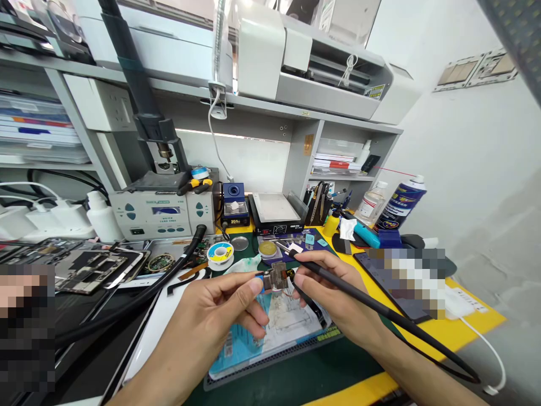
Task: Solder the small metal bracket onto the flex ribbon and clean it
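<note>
The left hand (207,318) holds a small metal-and-black electronic module (274,279) up above the middle of the counter, its fingers (253,286) closed in a pinch on the module's near end. The right hand (333,290) sits just beside the module, its fingers (315,262) closed around a slim black soldering iron handle (372,299), whose cable trails off past the counter's front right corner. Below both hands lies a printed blue-and-white repair sheet (274,338) on a dark green mat (287,369), which covers part of the yellow counter (459,332). Further back stand a solder wire spool (220,254), a blue soldering station (234,206) and a hot-air rework station (150,214). Opened phone parts (91,270) lie toward the left edge, and a dark phone (391,282), partly blurred, lies near the right edge, with a blue spray can (399,204) behind it.
</note>
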Motion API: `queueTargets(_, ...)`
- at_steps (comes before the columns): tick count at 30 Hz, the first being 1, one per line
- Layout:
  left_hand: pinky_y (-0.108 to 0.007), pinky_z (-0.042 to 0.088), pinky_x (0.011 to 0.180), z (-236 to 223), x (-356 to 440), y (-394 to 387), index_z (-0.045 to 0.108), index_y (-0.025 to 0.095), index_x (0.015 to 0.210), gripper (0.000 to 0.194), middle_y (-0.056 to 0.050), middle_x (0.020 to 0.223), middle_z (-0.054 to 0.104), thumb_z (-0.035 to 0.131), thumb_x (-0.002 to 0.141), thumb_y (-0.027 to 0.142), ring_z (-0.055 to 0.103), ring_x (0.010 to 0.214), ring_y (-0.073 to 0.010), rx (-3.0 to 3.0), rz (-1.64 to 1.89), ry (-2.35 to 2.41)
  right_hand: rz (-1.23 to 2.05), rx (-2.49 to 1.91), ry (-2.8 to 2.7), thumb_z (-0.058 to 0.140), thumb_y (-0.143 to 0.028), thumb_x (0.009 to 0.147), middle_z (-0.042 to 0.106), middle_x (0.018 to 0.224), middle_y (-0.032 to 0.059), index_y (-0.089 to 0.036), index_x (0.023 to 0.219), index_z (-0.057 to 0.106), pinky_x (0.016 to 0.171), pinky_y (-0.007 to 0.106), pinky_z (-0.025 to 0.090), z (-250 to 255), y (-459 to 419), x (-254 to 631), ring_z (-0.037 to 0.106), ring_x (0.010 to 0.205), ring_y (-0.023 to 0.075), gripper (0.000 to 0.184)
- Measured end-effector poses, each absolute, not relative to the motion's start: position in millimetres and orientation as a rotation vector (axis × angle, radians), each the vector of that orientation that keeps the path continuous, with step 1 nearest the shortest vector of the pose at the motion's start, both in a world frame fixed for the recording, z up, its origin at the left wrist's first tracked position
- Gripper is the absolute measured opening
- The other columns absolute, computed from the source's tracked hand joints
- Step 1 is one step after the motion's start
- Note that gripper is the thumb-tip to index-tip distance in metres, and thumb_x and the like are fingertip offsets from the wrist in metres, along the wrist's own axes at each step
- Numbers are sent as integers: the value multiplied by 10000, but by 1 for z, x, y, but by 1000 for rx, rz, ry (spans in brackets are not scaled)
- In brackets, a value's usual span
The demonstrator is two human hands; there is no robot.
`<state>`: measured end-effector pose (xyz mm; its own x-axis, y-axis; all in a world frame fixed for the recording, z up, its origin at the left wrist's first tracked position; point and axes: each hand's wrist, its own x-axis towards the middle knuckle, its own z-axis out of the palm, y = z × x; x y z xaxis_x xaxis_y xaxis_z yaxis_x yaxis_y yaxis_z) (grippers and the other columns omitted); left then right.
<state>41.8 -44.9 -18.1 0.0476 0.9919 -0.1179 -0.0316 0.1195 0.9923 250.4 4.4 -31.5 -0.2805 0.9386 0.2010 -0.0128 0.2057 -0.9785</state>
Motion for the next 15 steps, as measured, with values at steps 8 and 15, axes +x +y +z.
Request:
queueTargets(8, -295, 495, 636, -19, 42, -43, 777, 146, 1023, 385, -58, 683, 746, 707, 848, 482, 676, 592, -192, 1082, 1106, 1170, 1245, -916, -1524, 748, -355, 861, 681, 769, 7, -201, 1088, 654, 613, 287, 558, -35, 6, 251, 669, 646, 158, 291)
queueTargets(15, -272, 498, 633, -19, 41, -43, 771, 137, 943, 361, -60, 692, 745, 702, 858, 481, 674, 603, -174, 1035, 1095, 1136, 1207, -928, -1552, 745, -340, 862, 683, 720, -6, -195, 1065, 653, 586, 255, 551, -29, 4, 249, 656, 605, 138, 265)
